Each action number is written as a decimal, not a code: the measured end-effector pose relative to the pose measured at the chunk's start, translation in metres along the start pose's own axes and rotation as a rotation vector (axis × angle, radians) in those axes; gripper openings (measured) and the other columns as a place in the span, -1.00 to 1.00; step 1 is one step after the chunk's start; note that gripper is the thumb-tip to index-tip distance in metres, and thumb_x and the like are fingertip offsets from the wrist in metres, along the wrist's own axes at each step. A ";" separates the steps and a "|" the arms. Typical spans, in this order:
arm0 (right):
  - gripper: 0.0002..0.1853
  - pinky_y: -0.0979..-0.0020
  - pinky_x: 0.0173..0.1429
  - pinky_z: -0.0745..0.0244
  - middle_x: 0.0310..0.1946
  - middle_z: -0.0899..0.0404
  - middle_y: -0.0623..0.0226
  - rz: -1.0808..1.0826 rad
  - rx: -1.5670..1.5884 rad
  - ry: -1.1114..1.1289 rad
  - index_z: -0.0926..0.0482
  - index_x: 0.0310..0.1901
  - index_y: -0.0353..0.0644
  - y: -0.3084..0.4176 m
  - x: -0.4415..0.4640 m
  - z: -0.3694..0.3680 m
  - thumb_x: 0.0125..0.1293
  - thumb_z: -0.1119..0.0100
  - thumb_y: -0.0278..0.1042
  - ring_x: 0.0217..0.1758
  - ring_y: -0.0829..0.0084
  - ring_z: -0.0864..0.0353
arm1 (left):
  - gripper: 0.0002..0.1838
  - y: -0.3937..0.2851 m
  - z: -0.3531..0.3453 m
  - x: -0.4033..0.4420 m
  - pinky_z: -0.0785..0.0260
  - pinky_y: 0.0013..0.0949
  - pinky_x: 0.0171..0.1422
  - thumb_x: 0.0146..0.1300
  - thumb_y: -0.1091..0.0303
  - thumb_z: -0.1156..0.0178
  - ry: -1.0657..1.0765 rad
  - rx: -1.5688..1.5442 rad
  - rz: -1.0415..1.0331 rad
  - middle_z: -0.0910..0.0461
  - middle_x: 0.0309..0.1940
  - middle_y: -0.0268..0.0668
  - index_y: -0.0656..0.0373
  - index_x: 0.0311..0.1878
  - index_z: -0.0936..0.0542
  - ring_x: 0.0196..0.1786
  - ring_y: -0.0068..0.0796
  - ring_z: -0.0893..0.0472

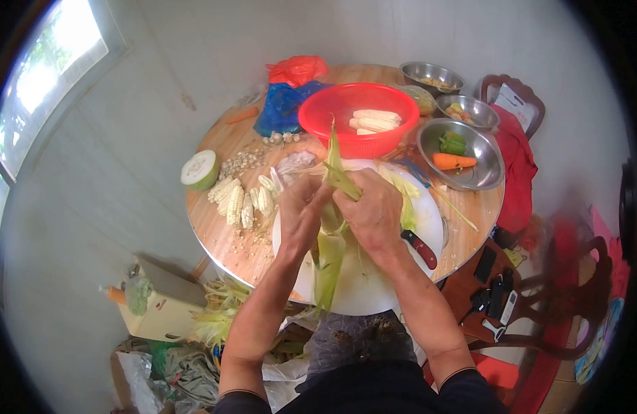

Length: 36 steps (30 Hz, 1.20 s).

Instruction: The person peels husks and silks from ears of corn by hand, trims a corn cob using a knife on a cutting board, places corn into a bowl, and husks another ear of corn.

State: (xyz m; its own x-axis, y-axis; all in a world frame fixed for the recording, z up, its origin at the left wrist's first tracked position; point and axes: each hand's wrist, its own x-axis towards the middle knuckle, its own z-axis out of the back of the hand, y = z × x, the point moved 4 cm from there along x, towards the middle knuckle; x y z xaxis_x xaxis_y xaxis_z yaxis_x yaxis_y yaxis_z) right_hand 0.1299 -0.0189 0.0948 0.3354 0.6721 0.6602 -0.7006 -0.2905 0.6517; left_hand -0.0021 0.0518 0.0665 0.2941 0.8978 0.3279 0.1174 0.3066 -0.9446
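An ear of corn (330, 259) in its green husk stands between my two hands above the round white board (366, 293). My left hand (304, 210) is closed on the husk near its top. Gripping the husk from the other side is my right hand (371, 210), its fingers curled around the leaves. A strip of husk points up above the knuckles, and more leaves hang down toward my lap. Loose husk leaves (406, 200) lie on the board past my right hand. Beside my right wrist is a knife (420, 250) with a dark red handle.
A red basket (311, 126) with peeled corn ears (375, 121) stands at the back. Metal bowls (494, 169) line the right, one holding a carrot (453, 161) and green pepper. Left are corn cobs (230, 200) and a cut gourd (200, 170). Husks (218, 314) pile below the table.
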 end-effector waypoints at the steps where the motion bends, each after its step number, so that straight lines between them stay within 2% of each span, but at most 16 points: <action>1: -0.78 0.13 -0.09 -0.60 -0.29 -0.69 0.17 0.003 -0.020 -0.033 -0.74 -0.19 -0.17 0.000 -0.001 0.000 0.16 -0.42 -0.27 -0.21 0.08 -0.71 | -0.73 -0.006 -0.001 -0.004 -0.43 -0.42 -0.23 0.44 0.26 -0.29 -0.016 0.092 -0.010 -0.65 -0.37 -0.32 0.34 -0.22 -0.65 -0.33 -0.58 -0.58; 5: -0.76 0.14 -0.09 -0.61 -0.29 -0.71 0.11 -0.063 0.025 -0.085 -0.74 -0.20 -0.23 -0.009 0.000 -0.008 0.16 -0.42 -0.28 -0.22 0.06 -0.72 | -0.73 -0.009 -0.004 -0.006 -0.44 -0.43 -0.21 0.43 0.28 -0.29 -0.065 0.159 -0.045 -0.65 -0.39 -0.33 0.36 -0.23 -0.66 -0.31 -0.57 -0.60; 7: -0.76 0.16 -0.10 -0.61 -0.35 -0.71 0.04 -0.287 0.177 -0.041 -0.73 -0.24 -0.29 -0.020 0.002 -0.014 0.16 -0.39 -0.28 -0.26 0.05 -0.73 | -0.82 0.007 0.000 0.000 -0.41 -0.46 -0.22 0.43 0.35 -0.27 -0.063 0.115 -0.046 -0.65 -0.39 -0.37 0.30 -0.23 -0.66 -0.32 -0.61 -0.58; 8: -0.76 0.16 -0.10 -0.61 -0.35 -0.71 0.04 -0.287 0.176 -0.044 -0.73 -0.24 -0.29 -0.021 0.003 -0.013 0.16 -0.39 -0.28 -0.26 0.05 -0.73 | -0.89 0.009 0.000 0.003 -0.37 -0.50 -0.23 0.43 0.42 -0.24 -0.061 0.070 -0.049 -0.64 -0.39 -0.42 0.24 -0.22 -0.66 -0.34 -0.65 -0.56; 11: -0.75 0.18 -0.12 -0.61 -0.35 -0.72 -0.05 -0.291 0.259 -0.027 -0.74 -0.23 -0.32 -0.022 0.009 -0.014 0.17 -0.36 -0.29 -0.28 0.03 -0.75 | -0.86 0.014 0.002 0.005 -0.37 -0.48 -0.23 0.43 0.38 -0.27 -0.056 0.027 -0.027 -0.64 -0.40 -0.44 0.23 -0.26 -0.65 -0.34 -0.66 -0.55; 13: -0.72 0.30 -0.22 -0.54 -0.48 -0.67 0.20 -0.315 0.273 0.063 -0.71 -0.25 -0.39 -0.030 0.015 -0.017 0.22 -0.32 -0.28 -0.39 0.53 -0.60 | -0.81 0.015 0.005 0.008 -0.39 -0.46 -0.21 0.42 0.33 -0.27 -0.041 0.018 -0.003 -0.65 -0.36 -0.37 0.28 -0.23 -0.67 -0.31 -0.61 -0.57; 14: -0.72 0.30 -0.22 -0.54 -0.48 -0.67 0.20 -0.314 0.273 0.064 -0.71 -0.25 -0.39 -0.037 0.018 -0.019 0.22 -0.32 -0.28 -0.39 0.53 -0.60 | -0.76 0.017 0.007 0.009 -0.42 -0.43 -0.18 0.42 0.29 -0.28 -0.025 0.011 0.022 -0.67 -0.32 -0.30 0.33 -0.19 -0.69 -0.29 -0.55 -0.59; 16: -0.71 0.34 -0.13 -0.55 -0.36 -0.73 0.20 -0.428 0.530 0.195 -0.73 -0.21 -0.35 -0.051 0.020 -0.031 0.21 -0.35 -0.25 -0.29 0.52 -0.65 | -0.76 0.027 0.016 0.014 -0.41 -0.45 -0.17 0.41 0.30 -0.28 -0.043 -0.035 0.039 -0.68 -0.32 -0.31 0.34 -0.16 -0.70 -0.28 -0.56 -0.59; 20: -0.72 0.36 -0.05 -0.55 -0.25 -0.75 0.27 -0.372 0.411 0.126 -0.75 -0.18 -0.31 -0.022 0.021 -0.009 0.25 -0.38 -0.23 -0.18 0.51 -0.68 | -0.74 0.023 0.021 0.016 -0.38 -0.48 -0.13 0.40 0.31 -0.29 -0.066 -0.139 0.072 -0.69 -0.30 -0.34 0.37 -0.06 -0.72 -0.27 -0.57 -0.57; 22: -0.71 0.32 -0.05 -0.55 -0.23 -0.74 0.23 -0.160 0.401 0.120 -0.75 -0.17 -0.29 -0.013 0.016 -0.005 0.28 -0.39 -0.20 -0.16 0.40 -0.70 | -0.73 0.014 0.022 0.015 -0.38 -0.47 -0.13 0.40 0.32 -0.29 -0.089 -0.154 0.122 -0.69 -0.29 -0.34 0.37 -0.06 -0.73 -0.27 -0.57 -0.57; 24: -0.71 0.30 -0.06 -0.55 -0.26 -0.73 0.17 -0.107 0.313 0.132 -0.74 -0.17 -0.30 -0.013 0.010 -0.011 0.30 -0.38 -0.19 -0.18 0.31 -0.71 | -0.73 0.015 0.022 0.012 -0.38 -0.47 -0.14 0.39 0.33 -0.29 -0.098 -0.166 0.183 -0.70 -0.29 -0.34 0.38 -0.05 -0.73 -0.27 -0.57 -0.57; 28: -0.69 0.20 -0.10 -0.56 -0.31 -0.68 0.01 -0.026 0.085 0.077 -0.73 -0.19 -0.29 -0.006 0.011 -0.010 0.29 -0.38 -0.16 -0.24 0.04 -0.69 | -0.76 0.017 0.023 0.015 -0.43 -0.45 -0.08 0.40 0.33 -0.28 -0.018 -0.064 0.100 -0.73 -0.29 -0.34 0.34 -0.10 -0.77 -0.25 -0.57 -0.62; 30: -0.69 0.18 -0.11 -0.56 -0.33 -0.68 0.00 -0.047 0.044 0.042 -0.72 -0.20 -0.29 -0.004 0.010 -0.011 0.29 -0.38 -0.16 -0.25 0.01 -0.69 | -0.76 0.009 0.018 0.013 -0.47 -0.43 -0.03 0.42 0.31 -0.27 0.023 -0.019 0.070 -0.75 -0.28 -0.34 0.29 -0.11 -0.78 -0.23 -0.57 -0.65; 33: -0.69 0.15 -0.12 -0.56 -0.36 -0.67 -0.03 -0.082 0.010 -0.004 -0.71 -0.21 -0.30 -0.005 0.009 -0.013 0.29 -0.37 -0.16 -0.28 -0.02 -0.69 | -0.77 0.004 0.015 0.009 -0.46 -0.44 -0.05 0.42 0.33 -0.28 0.004 -0.023 0.056 -0.74 -0.31 -0.35 0.33 -0.13 -0.78 -0.24 -0.60 -0.63; 35: -0.69 0.14 -0.13 -0.56 -0.38 -0.66 -0.05 -0.097 0.016 -0.015 -0.70 -0.21 -0.31 -0.009 0.008 -0.014 0.29 -0.35 -0.16 -0.28 -0.02 -0.69 | -0.73 0.007 0.018 0.010 -0.50 -0.42 -0.04 0.39 0.35 -0.29 0.026 0.043 0.034 -0.75 -0.27 -0.27 0.40 -0.07 -0.75 -0.20 -0.53 -0.65; 36: -0.71 0.17 -0.14 -0.56 -0.39 -0.66 -0.03 -0.066 0.059 0.004 -0.68 -0.20 -0.33 -0.011 0.009 -0.016 0.30 -0.34 -0.20 -0.30 0.06 -0.69 | -0.73 0.009 0.018 0.009 -0.50 -0.42 -0.04 0.39 0.35 -0.29 0.025 0.043 0.033 -0.75 -0.27 -0.27 0.40 -0.07 -0.75 -0.20 -0.53 -0.65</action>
State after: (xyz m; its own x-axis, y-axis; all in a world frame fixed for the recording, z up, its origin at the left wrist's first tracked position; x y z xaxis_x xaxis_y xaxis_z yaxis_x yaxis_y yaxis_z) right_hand 0.1304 0.0013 0.0869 0.3768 0.6937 0.6138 -0.6389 -0.2852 0.7145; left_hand -0.0154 0.0688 0.0604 0.3210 0.8996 0.2960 0.0666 0.2903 -0.9546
